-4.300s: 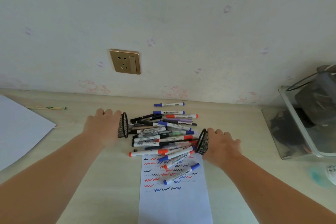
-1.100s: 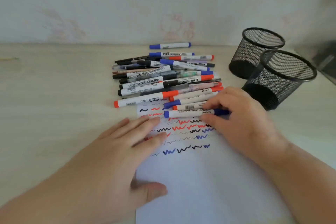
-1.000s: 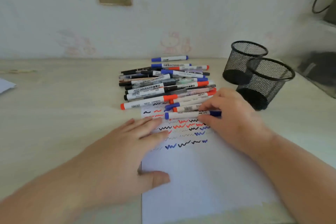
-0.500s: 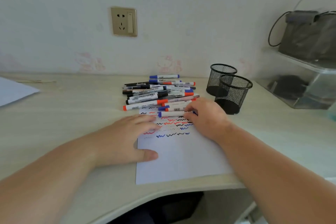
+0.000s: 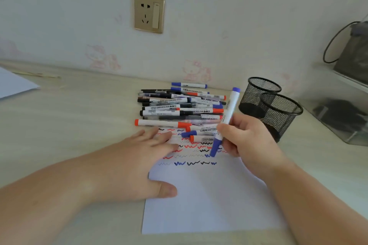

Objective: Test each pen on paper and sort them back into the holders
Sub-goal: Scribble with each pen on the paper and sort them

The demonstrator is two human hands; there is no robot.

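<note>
A pale wood-grain desk [image 5: 79, 125] runs along a wall [image 5: 219, 16] papered in off-white with faint pink cartoon cat figures; a brass-coloured socket plate [image 5: 149, 13] is set into the wall above the desk. On the desktop lies a white sheet of paper [image 5: 209, 201], its far half covered with rows of short red, black and blue squiggles. The person's right hand [image 5: 245, 139] pinches a white-barrelled blue marker [image 5: 229, 113] between thumb and curled fingers, the marker standing steeply with its capped blue end touching or just above the squiggles and its blue tail end up. The left hand [image 5: 137, 161] lies flat on the near-left part of the paper, fingers straight and spread, thumb stretched along the sheet, holding nothing. Just beyond the grip, a heap of pens [image 5: 179, 107] rests on the desk and the paper's far edge: smooth plastic cylinders, mostly white with printed labels and red, blue or black caps, lying roughly parallel. To the right of the gripping hand and a little beyond it stand two round black wire-mesh holders [image 5: 278, 113], upright, one partly overlapping the other in this view; nothing shows inside them. Further right sits a clear plastic box [image 5: 338, 125] with dark contents, and above it a grey bag [image 5: 354, 53] with a thin looped black handle. Far to the left of both hands, a corner of another white sheet [image 5: 14, 85] lies on the desk.
</note>
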